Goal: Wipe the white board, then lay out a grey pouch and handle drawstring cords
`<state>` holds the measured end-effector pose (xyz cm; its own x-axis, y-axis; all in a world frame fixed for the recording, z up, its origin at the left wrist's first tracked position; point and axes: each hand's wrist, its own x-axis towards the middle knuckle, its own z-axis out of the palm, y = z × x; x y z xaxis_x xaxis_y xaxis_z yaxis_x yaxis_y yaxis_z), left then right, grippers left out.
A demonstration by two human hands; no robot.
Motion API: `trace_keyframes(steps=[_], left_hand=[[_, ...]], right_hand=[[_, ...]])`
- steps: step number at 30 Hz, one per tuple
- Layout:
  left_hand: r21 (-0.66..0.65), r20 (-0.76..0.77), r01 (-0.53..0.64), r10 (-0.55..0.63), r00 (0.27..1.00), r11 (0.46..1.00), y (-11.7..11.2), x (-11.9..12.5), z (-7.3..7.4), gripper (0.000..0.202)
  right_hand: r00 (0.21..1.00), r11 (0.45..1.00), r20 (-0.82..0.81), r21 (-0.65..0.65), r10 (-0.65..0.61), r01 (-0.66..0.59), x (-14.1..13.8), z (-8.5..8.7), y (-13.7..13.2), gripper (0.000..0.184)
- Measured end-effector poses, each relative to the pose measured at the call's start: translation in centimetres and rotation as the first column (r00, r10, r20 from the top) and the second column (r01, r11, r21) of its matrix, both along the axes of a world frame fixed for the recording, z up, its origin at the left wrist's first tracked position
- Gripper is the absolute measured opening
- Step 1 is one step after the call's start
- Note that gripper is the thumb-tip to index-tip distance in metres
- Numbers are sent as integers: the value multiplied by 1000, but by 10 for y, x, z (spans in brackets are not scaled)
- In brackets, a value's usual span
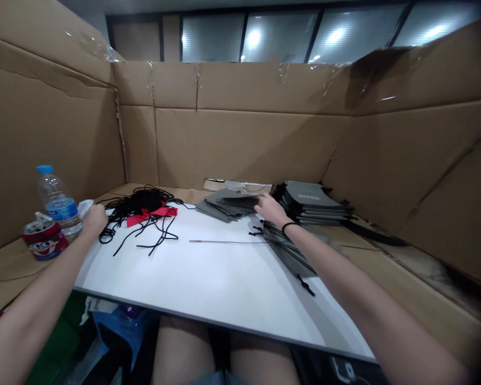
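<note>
My left hand (95, 218) is closed at the table's left edge, around a crumpled white tissue (85, 207) that sticks out past the fingers. My right hand (271, 209) reaches to the back of the table, its fingertips pinched on the right edge of a loose pile of flat grey fabric pouches (228, 204). Under the right wrist lies a second fanned stack of grey drawstring pouches (286, 248) with black cord ends. A thin threading needle or wire (224, 241) with a reddish tip lies mid-table. Left of centre is a tangle of black cords (142, 200) with a red ribbon (156, 214).
A water bottle (58, 200) and a red can (44, 240) stand at the left. A neat stack of printed grey pouches (304, 200) is at the back right. Clear glasses (250, 187) lie behind the pile. Cardboard walls (240, 139) enclose the white table (192, 283).
</note>
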<state>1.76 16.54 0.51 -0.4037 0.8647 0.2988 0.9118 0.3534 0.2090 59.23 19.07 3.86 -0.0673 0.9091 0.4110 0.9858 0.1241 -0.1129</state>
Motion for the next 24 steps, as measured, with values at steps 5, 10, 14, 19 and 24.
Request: trace_keyframes(steps=[5, 10, 14, 19, 24], left_hand=[[-13, -23, 1, -1, 1000, 1000, 4, -5, -3, 14], [41, -54, 31, -29, 998, 999, 4, -9, -5, 5], [99, -39, 63, -59, 997, 993, 3, -8, -6, 17], [168, 40, 73, -81, 996, 983, 0, -7, -9, 29], [266, 200, 148, -204, 958, 953, -1, -4, -7, 38]], right_hand=[[941, 929, -264, 352, 212, -111, -8, 43, -18, 34], [671, 881, -620, 461, 406, -107, -18, 79, -54, 26], [286, 955, -920, 216, 269, -203, -28, 77, -93, 23], [86, 937, -995, -76, -50, -341, -47, 36, -150, 12], [141, 867, -955, -295, -260, -402, -59, -4, -188, 16]])
